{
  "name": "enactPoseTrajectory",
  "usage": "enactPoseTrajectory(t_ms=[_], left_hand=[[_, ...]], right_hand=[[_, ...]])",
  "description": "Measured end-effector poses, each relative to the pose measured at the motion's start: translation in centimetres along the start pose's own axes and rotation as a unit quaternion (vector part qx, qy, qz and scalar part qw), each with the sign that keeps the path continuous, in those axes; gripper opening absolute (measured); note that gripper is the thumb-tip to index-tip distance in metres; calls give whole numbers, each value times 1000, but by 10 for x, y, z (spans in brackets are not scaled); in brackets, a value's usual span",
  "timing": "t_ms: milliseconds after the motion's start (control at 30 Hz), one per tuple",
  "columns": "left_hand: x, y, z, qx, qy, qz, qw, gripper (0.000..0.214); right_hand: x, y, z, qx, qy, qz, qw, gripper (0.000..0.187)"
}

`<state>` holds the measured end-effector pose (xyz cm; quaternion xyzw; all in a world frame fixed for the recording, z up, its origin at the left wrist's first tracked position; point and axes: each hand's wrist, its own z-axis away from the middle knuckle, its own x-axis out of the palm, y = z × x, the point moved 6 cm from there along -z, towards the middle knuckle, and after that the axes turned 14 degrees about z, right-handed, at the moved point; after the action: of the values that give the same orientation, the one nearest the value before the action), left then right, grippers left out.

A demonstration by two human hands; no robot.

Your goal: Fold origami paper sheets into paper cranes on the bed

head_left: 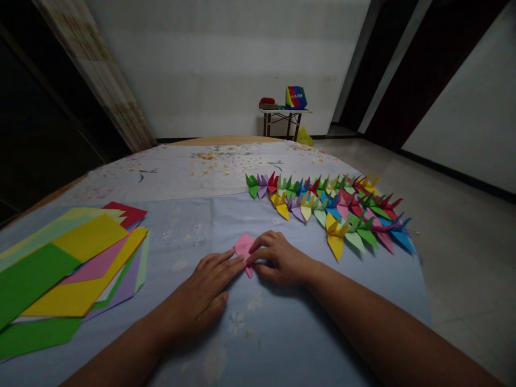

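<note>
Folded pink paper sits between my left hand, laid flat against it, and my right hand, curled narrow; whether that pinches, I cannot tell. For crisp creases, I should align edges before pressing.

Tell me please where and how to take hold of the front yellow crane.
The yellow crane is probably best pinched by its near wing, from the near left: that wing points toward you over the cloth, while other cranes crowd its right.
</note>
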<state>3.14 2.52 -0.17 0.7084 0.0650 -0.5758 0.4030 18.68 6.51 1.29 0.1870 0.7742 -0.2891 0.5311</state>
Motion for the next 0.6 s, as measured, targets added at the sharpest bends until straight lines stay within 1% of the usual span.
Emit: enactPoseTrajectory(t_ms=[133, 300, 400, 500, 600], left_hand=[[0, 2, 0, -10, -2, -21, 1000, 60], [-4, 8, -1, 5, -3, -42, 999, 54], [-4, 10, -2, -8, -5, -61, 998, 52], [-6, 12, -2, -24, 8, -73, 997, 51], [-6, 13, -3, -39, 18, -82, 996, 51]], right_hand=[[0, -1, 0, 1, -7, 6, 1000, 27], [0, 0, 0, 15, -14, 14, 1000, 35], [0, 1, 0, 15, -14, 16, 1000, 33], [0, 0, 0, 8, -16, 13, 1000, 30], [0, 0, 0, 6, -15, 9, 1000, 32]])
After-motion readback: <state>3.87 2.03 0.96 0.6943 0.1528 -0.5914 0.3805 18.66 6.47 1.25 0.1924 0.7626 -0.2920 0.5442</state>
